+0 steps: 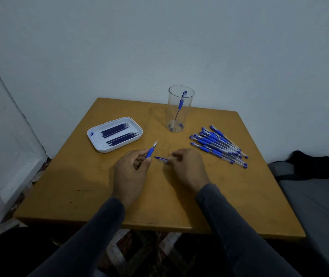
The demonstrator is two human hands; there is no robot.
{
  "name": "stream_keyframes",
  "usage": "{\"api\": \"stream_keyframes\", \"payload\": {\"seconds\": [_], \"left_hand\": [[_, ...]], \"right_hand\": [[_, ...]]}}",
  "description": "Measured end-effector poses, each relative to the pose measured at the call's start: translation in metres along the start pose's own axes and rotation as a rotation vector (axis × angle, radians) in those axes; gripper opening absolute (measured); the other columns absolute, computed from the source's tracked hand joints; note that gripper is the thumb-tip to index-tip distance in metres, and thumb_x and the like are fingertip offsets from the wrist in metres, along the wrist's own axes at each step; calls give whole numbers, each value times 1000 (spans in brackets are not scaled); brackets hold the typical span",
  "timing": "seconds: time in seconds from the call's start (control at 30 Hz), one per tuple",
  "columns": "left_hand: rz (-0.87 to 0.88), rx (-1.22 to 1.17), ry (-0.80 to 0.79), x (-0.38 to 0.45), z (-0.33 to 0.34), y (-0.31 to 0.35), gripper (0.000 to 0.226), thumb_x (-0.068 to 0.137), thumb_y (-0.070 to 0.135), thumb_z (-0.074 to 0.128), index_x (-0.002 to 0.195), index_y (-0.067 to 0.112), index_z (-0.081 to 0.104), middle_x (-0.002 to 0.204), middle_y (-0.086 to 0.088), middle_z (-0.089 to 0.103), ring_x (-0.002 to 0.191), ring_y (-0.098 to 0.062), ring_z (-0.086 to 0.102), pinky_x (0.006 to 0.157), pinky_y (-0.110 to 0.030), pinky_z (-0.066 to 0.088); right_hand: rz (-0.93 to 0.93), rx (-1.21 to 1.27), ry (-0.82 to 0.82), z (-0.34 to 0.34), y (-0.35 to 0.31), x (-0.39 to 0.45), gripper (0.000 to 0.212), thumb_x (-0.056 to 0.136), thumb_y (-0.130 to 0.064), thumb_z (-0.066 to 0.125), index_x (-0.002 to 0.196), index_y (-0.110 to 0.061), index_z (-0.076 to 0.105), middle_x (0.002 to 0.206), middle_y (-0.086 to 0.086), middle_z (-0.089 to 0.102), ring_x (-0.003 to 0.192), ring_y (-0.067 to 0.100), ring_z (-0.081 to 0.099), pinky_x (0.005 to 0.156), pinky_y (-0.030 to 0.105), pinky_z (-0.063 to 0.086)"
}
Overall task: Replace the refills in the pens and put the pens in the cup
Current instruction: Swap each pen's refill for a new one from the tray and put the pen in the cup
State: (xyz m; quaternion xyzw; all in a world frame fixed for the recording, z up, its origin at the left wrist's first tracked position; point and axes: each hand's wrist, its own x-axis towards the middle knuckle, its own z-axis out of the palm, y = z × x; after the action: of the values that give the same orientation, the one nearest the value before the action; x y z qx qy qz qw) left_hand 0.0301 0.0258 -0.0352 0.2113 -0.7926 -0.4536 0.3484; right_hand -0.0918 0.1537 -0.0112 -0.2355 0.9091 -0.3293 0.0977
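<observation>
My left hand [130, 172] is shut on a blue pen [151, 151], whose metal tip points up and away from me. My right hand [187, 166] pinches a blue pen cap [161, 159] just to the right of the pen, a little above the table. A clear plastic cup [180, 108] stands at the back of the table with one blue pen inside it. A white tray [115, 134] at the left holds several dark blue refills. A pile of several blue pens [218, 145] lies at the right.
The small orange-brown table [79, 186] stands against a white wall. A grey seat with a black bag [309, 166] is to the right of the table. Patterned floor shows below the front edge.
</observation>
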Motion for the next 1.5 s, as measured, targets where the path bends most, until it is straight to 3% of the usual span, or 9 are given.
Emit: {"api": "stream_keyframes", "payload": {"seconds": [0.1, 0.23, 0.4, 0.5, 0.6, 0.93, 1.07, 1.2, 1.5], "left_hand": [[2, 3, -11, -1, 0, 1, 29, 95, 17, 69, 124, 20, 69, 107, 9, 68, 94, 7, 60, 75, -7, 50], [12, 7, -37, 0, -1, 1, 30, 94, 16, 68, 124, 21, 68, 109, 10, 67, 97, 9, 59, 77, -6, 49], [23, -40, -117, -2, -1, -1, 31, 93, 19, 70, 124, 22, 70, 100, 13, 69, 89, -1, 63, 76, -20, 56], [40, -53, -156, -2, 1, -2, 31, 91, 20, 73, 121, 25, 73, 88, 15, 68, 79, -7, 62, 70, -21, 53], [42, -84, -165, -2, 1, -4, 30, 89, 17, 75, 118, 25, 75, 84, 12, 68, 76, -13, 62, 69, -25, 53], [65, -77, -210, -3, 0, -3, 28, 89, 17, 75, 115, 25, 75, 90, 12, 71, 85, -10, 64, 73, -24, 54], [59, -76, -229, -3, -1, -3, 26, 88, 19, 75, 114, 25, 76, 91, 12, 72, 85, -12, 65, 74, -28, 56], [63, -94, -244, -3, -1, -2, 24, 88, 20, 76, 111, 25, 77, 89, 12, 72, 83, -13, 66, 73, -28, 55], [61, -97, -262, -2, -2, -4, 20, 87, 17, 76, 105, 25, 78, 84, 10, 72, 78, -15, 66, 68, -28, 55]], "right_hand": [[-36, -150, -38, 15, -1, 3, 35, 97, -45, 64, 125, -25, 68, 122, -2, 59, 102, 10, 56, 91, 32, 53], [-40, -141, -38, 14, -7, 0, 16, 96, -36, 68, 111, -31, 65, 113, -5, 56, 95, 9, 54, 85, 29, 53], [104, 538, 81, -2, -4, -9, 8, 95, -19, 71, 99, -22, 66, 100, 5, 65, 72, 15, 62, 50, 23, 49], [152, 862, 71, -15, -4, -14, 10, 96, -7, 67, 104, -11, 69, 105, 14, 69, 67, 14, 64, 51, 27, 54], [132, 1000, 53, -21, -3, -16, 14, 98, -2, 62, 111, -6, 66, 98, 15, 75, 74, 18, 72, 55, 33, 61], [29, 975, -20, -17, -6, -27, 18, 100, -5, 61, 118, -6, 63, 91, 19, 74, 76, 23, 72, 52, 30, 59], [23, 923, -61, -17, -5, -31, 21, 99, -7, 63, 119, -11, 59, 84, 17, 76, 70, 31, 72, 51, 31, 58], [28, 927, -88, -18, -4, -32, 17, 99, -8, 62, 115, -5, 57, 86, 22, 76, 81, 42, 74, 54, 36, 61], [12, 923, -137, -16, 0, -31, 13, 100, -3, 59, 112, 1, 54, 85, 24, 76, 80, 41, 75, 58, 36, 62]]}}
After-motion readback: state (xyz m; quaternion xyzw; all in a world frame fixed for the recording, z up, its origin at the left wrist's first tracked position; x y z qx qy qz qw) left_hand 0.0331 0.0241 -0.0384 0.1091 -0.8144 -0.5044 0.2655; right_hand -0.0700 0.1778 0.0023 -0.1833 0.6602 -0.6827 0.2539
